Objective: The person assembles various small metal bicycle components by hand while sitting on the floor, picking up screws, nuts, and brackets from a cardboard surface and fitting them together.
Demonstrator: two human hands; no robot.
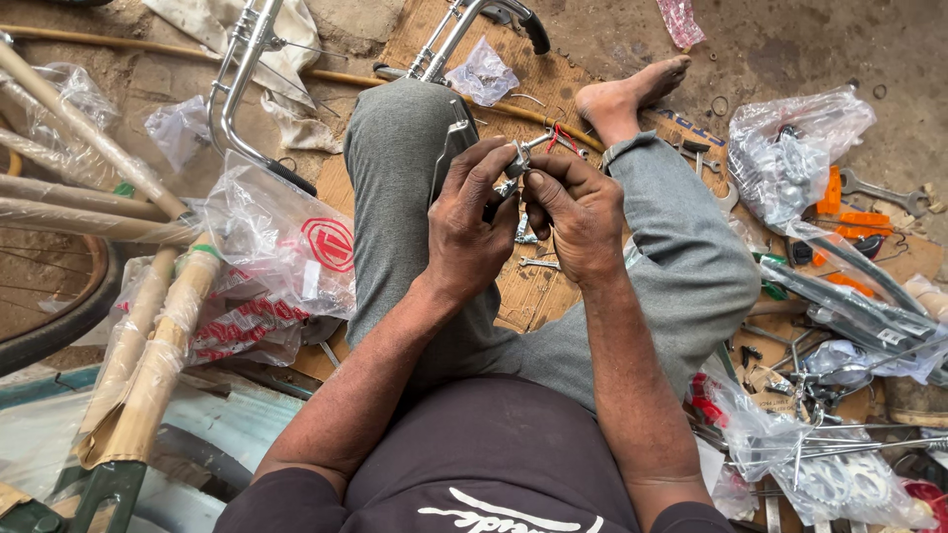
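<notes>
the person sits on the ground with legs in grey trousers [415, 188], one bare foot [627, 94] resting on a flat brown cardboard sheet [538, 84]. both hands are raised together above the knees. the left hand [472, 227] is closed, its fingers curled around a small shiny metal bicycle part [518, 163], which looks like a brake piece with a thin lever going down beside the hand. the right hand [578, 212] is closed too, and its fingertips pinch the same metal part from the other side, so the two hands touch each other around it. a short red wire [563, 138] comes out just above the right hand. the part is held in the air, between the two hands, over the gap between the legs.

under the hands, on the cardboard, lie some small silver metal pieces [533, 262]. to the left there is a crumpled clear plastic bag with a red mark [286, 247], next to frame tubes wrapped in brown paper [148, 345] and a chrome bicycle handlebar [242, 69]. to the right lie clear plastic bags with metal parts [790, 148], an orange plastic piece [849, 217], a grey steel spanner [884, 192], and lower down silver toothed sprockets in a bag [844, 479].
</notes>
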